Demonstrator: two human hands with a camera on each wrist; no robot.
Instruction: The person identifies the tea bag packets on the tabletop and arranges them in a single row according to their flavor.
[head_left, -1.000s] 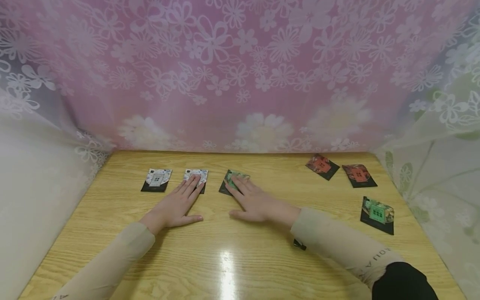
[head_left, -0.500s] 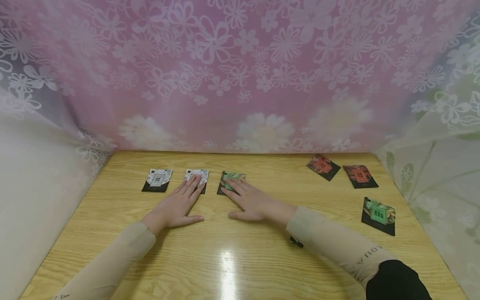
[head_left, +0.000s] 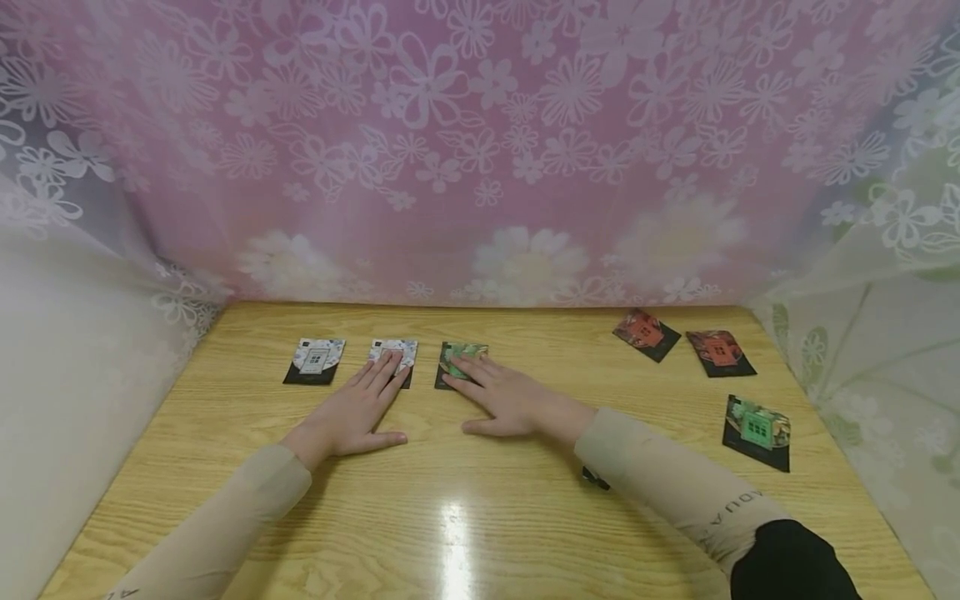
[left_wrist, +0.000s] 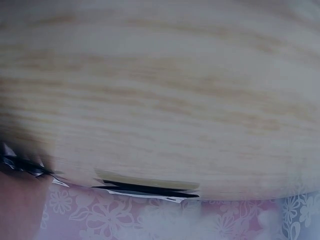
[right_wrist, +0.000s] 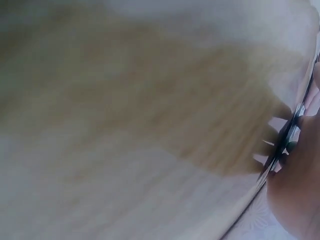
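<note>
Left hand and right hand, fingers extended, gripping nothing, are touching white packet and green packet; seemingly three aligned, askew packets right of fingers remaining.

a curtained-off table booth, shown by flowered hangings around a wood-grain tabletop.

- White packets: bluish floral print, black base
- Green packets: green over black
- Red packets: red over black
- Table: yellow-brown wood grain
- Curtain: pink, white flowers
- Sleeves: beige, dark lettering
</note>
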